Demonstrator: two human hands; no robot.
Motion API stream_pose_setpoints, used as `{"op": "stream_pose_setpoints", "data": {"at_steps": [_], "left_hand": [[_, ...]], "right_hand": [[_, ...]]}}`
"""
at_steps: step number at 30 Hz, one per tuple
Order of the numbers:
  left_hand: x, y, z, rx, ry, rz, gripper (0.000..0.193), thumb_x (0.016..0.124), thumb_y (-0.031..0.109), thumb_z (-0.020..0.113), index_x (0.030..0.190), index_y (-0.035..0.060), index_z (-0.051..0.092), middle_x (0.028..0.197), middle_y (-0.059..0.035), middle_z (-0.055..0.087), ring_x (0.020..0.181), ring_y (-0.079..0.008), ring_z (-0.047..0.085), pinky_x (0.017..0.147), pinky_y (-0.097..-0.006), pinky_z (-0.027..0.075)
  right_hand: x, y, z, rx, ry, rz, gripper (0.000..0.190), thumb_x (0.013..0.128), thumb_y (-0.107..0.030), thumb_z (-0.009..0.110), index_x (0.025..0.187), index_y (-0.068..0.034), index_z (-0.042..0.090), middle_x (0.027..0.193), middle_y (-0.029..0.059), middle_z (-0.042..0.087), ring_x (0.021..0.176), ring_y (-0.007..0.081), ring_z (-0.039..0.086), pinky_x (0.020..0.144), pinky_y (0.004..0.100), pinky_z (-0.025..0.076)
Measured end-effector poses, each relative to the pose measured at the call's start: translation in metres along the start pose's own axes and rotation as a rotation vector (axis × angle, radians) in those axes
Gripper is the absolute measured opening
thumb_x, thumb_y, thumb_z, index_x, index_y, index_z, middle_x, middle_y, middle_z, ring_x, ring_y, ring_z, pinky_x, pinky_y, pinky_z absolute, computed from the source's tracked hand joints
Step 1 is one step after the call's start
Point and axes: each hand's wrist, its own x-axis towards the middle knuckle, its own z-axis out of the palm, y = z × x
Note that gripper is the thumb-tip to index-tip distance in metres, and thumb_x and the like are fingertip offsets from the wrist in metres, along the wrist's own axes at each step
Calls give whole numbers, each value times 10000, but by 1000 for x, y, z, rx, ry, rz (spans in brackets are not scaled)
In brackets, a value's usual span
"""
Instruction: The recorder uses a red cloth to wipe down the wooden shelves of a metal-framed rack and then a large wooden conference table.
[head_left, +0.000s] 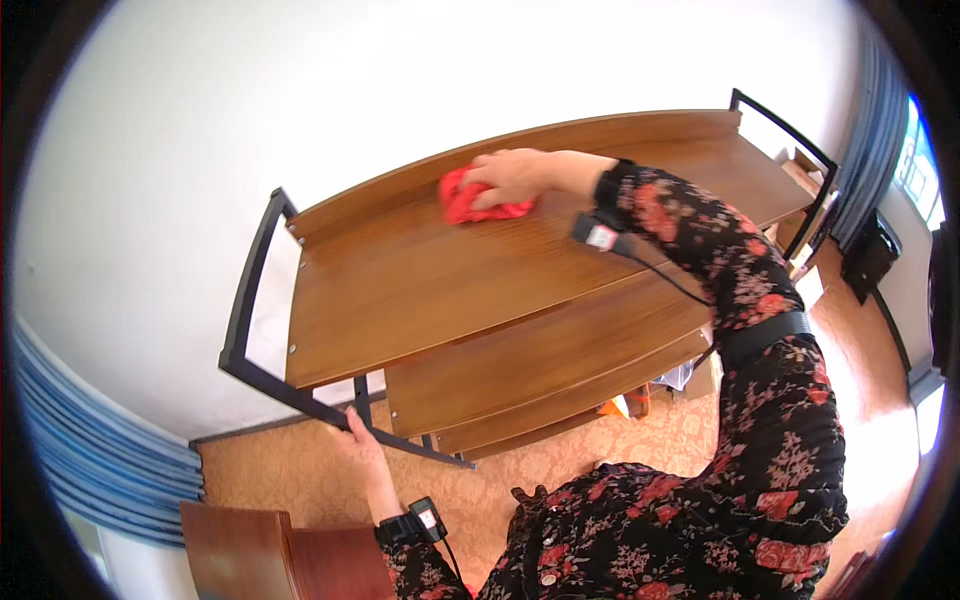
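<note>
My right hand (514, 174) presses a bunched red cloth (484, 214) onto the top shelf (420, 277) of a brown wooden rack, close to its raised back board (600, 136). With my left hand (361, 454) I grip the black metal side frame (300, 401) at the rack's near left; part of that hand's fingers is hidden behind the bar. Lower wooden shelves (525, 352) show beneath the top one. A small black device (600, 234) with a cable sits at my right wrist, and a similar device (427, 519) is strapped at my left wrist.
A white wall (300, 97) stands behind the rack. Blue curtains (105, 442) hang at the left, near brown wooden furniture (240, 547). Several items, including a clear plastic bag (675, 375), lie below the shelves. A black object (870, 255) stands by the right wall.
</note>
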Motion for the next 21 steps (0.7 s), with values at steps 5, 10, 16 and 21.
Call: {"op": "stream_pose_setpoints", "data": {"at_steps": [5, 10, 16, 21], "left_hand": [[1, 5, 5, -45, 57, 103, 315, 960, 155, 525, 1178, -59, 447, 942, -99, 527, 859, -195, 516, 812, -306, 440], [0, 12, 4, 36, 62, 87, 298, 963, 159, 518, 1177, -38, 455, 941, -95, 535, 862, -193, 518, 815, -307, 441], [-1, 13, 4, 77, 121, 61, 271, 935, 183, 550, 1092, -31, 498, 887, -143, 611, 834, -253, 593, 767, -359, 468], [-5, 36, 5, 250, 29, -20, 325, 939, 192, 540, 1148, -51, 482, 970, -173, 608, 890, -291, 587, 800, -375, 454]], "right_hand": [[-127, 131, -8, -111, 101, 472, 495, 875, -411, 538, 1281, -131, 505, 1260, 165, 508, 1147, 370, 516, 958, 440, 431], [-168, 197, -22, -126, 339, 806, 395, 859, -348, 548, 1083, -30, 608, 1041, 194, 647, 1026, 334, 596, 884, 396, 469], [-84, 126, -8, -102, 544, 406, 453, 928, -431, 461, 1214, -92, 552, 1130, 154, 624, 1075, 348, 567, 939, 449, 422], [-11, 80, -5, -347, 376, 393, 458, 943, -478, 408, 1226, -142, 537, 1194, 122, 600, 1089, 356, 552, 939, 499, 406]]}}
